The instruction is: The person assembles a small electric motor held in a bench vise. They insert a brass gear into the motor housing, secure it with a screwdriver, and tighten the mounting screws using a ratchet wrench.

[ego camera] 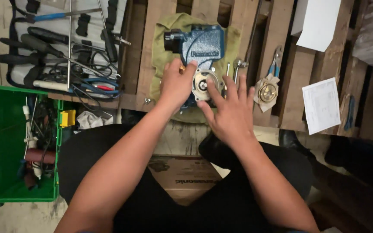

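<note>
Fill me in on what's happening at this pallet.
A seated person works on a blue pump body lying on an olive cloth atop a wooden pallet. The left hand rests on the pump beside its round metal cover, and the right hand presses fingers on that cover. A brass part and pliers lie to the right, an open green toolbox to the left.

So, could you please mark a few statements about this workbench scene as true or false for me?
1. Both hands rest on the blue pump: true; left hand, right hand, blue pump.
2. The pump sits on a red cloth: false; the cloth is olive green.
3. The green toolbox is open: true.
4. The pliers have yellow handles: false; they are blue.
5. A white sheet of paper lies right of the pump: true.
</note>
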